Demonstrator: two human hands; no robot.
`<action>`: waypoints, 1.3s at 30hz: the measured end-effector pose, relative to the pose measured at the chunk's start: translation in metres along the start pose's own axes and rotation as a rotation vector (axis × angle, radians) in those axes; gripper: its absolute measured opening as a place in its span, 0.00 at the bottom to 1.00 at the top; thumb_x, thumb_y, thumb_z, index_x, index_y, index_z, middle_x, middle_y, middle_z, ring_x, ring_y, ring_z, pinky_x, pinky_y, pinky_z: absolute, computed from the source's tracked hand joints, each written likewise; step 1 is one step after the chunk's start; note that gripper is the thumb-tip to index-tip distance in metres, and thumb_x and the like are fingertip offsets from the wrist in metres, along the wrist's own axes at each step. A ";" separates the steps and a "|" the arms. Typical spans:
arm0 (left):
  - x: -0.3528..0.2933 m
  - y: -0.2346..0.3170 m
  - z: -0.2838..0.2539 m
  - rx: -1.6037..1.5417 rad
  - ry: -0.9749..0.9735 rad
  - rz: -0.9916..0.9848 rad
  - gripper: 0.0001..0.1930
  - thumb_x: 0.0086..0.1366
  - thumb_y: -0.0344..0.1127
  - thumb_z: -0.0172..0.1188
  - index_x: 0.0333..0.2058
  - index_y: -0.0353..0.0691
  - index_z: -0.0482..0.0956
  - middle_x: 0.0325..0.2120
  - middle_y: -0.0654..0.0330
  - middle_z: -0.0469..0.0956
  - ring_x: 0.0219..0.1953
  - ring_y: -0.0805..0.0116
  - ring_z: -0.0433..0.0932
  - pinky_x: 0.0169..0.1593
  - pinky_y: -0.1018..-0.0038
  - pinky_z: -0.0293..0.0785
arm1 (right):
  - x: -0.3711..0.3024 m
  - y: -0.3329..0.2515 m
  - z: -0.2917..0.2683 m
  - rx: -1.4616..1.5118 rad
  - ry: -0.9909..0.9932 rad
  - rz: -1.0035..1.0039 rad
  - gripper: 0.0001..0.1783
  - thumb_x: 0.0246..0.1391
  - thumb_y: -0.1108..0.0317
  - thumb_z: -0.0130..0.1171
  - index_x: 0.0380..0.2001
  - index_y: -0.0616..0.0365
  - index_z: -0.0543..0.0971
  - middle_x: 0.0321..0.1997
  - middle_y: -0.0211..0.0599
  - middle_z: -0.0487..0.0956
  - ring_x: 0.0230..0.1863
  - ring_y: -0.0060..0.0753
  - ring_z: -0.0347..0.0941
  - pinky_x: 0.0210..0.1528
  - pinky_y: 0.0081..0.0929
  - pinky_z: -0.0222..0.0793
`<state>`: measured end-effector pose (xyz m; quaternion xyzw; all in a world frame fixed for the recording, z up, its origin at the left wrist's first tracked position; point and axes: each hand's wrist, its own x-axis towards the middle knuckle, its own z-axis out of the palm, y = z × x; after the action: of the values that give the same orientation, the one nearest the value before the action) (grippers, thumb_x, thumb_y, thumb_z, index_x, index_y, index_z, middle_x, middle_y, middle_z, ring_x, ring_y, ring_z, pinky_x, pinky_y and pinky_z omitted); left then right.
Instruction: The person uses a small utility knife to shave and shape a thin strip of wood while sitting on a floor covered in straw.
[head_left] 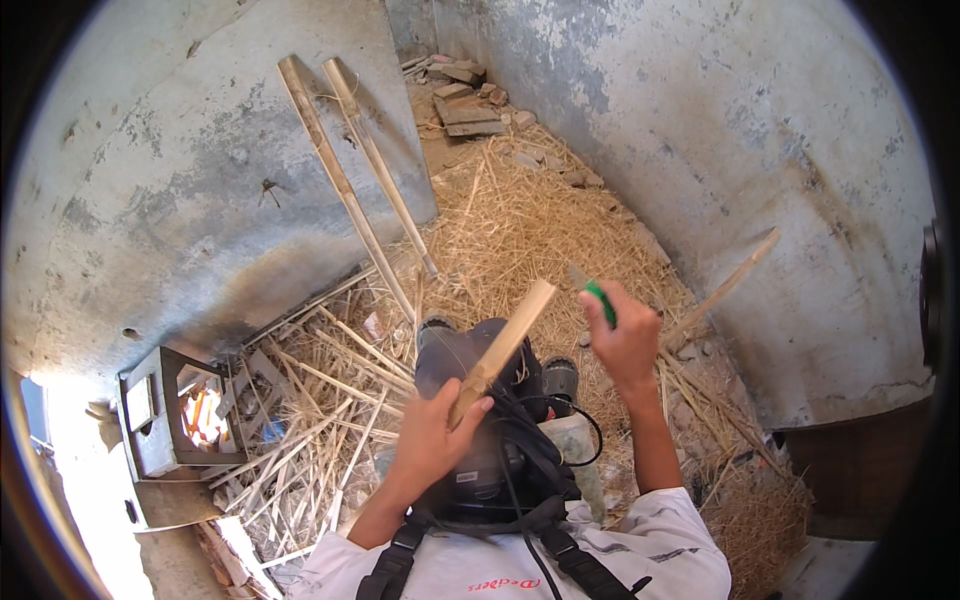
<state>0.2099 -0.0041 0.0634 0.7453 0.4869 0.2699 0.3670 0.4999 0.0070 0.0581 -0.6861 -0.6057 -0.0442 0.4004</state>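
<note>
My left hand [432,437] is closed around the lower end of a split bamboo piece [512,334]. The piece slants up and away to the right, over my dark-trousered legs. To the right of its far end, my right hand [628,338] grips a knife [600,300] by its green handle. The short blade points up and left, a little blurred, and stands apart from the bamboo. Below the bamboo, dark straps and a cable hang in front of my body.
Two long bamboo poles [345,190] lean on the left wall. Shavings [530,225] cover the floor, with thin strips [345,455] at left beside a box-like stand [160,440]. Bricks [470,115] lie at the back. Another stick [735,275] leans on the right wall.
</note>
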 end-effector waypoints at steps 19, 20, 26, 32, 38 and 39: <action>0.011 0.008 -0.002 0.074 0.082 0.036 0.19 0.69 0.43 0.71 0.33 0.34 0.73 0.17 0.45 0.74 0.18 0.44 0.76 0.24 0.61 0.67 | -0.040 -0.042 0.017 0.246 -0.203 -0.350 0.17 0.61 0.51 0.72 0.39 0.54 0.84 0.27 0.31 0.82 0.21 0.34 0.80 0.22 0.32 0.72; 0.011 0.008 -0.002 0.068 0.078 0.030 0.19 0.68 0.43 0.71 0.33 0.34 0.73 0.17 0.45 0.74 0.18 0.44 0.76 0.24 0.60 0.67 | -0.039 -0.042 0.017 0.238 -0.205 -0.352 0.17 0.60 0.51 0.72 0.39 0.53 0.84 0.26 0.31 0.82 0.21 0.34 0.80 0.21 0.32 0.72; 0.010 0.007 -0.002 0.047 0.080 0.040 0.19 0.69 0.43 0.71 0.33 0.34 0.73 0.17 0.45 0.74 0.18 0.44 0.76 0.24 0.60 0.67 | -0.037 -0.041 0.016 0.167 -0.162 -0.388 0.17 0.59 0.50 0.73 0.38 0.52 0.84 0.24 0.29 0.79 0.20 0.33 0.78 0.21 0.31 0.70; 0.010 0.006 -0.004 0.030 0.062 0.014 0.19 0.70 0.42 0.70 0.33 0.34 0.73 0.15 0.47 0.72 0.16 0.51 0.72 0.23 0.63 0.64 | -0.032 -0.041 0.017 0.133 -0.151 -0.396 0.17 0.58 0.49 0.73 0.37 0.50 0.84 0.23 0.28 0.77 0.19 0.31 0.77 0.20 0.30 0.69; 0.010 0.001 -0.007 0.024 0.057 0.012 0.18 0.71 0.41 0.69 0.32 0.34 0.72 0.14 0.48 0.70 0.14 0.55 0.70 0.22 0.64 0.62 | -0.029 -0.041 0.020 0.110 -0.135 -0.410 0.16 0.58 0.49 0.73 0.36 0.49 0.84 0.22 0.27 0.76 0.19 0.30 0.77 0.21 0.29 0.69; 0.010 0.000 -0.007 0.027 0.054 0.011 0.18 0.71 0.41 0.69 0.32 0.34 0.72 0.14 0.48 0.70 0.14 0.55 0.70 0.22 0.64 0.62 | -0.028 -0.042 0.020 0.109 -0.138 -0.411 0.16 0.58 0.50 0.73 0.36 0.49 0.84 0.22 0.27 0.77 0.19 0.31 0.77 0.21 0.30 0.70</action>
<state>0.2082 0.0075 0.0681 0.7453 0.4960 0.2852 0.3423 0.4480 -0.0058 0.0500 -0.5270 -0.7603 -0.0452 0.3771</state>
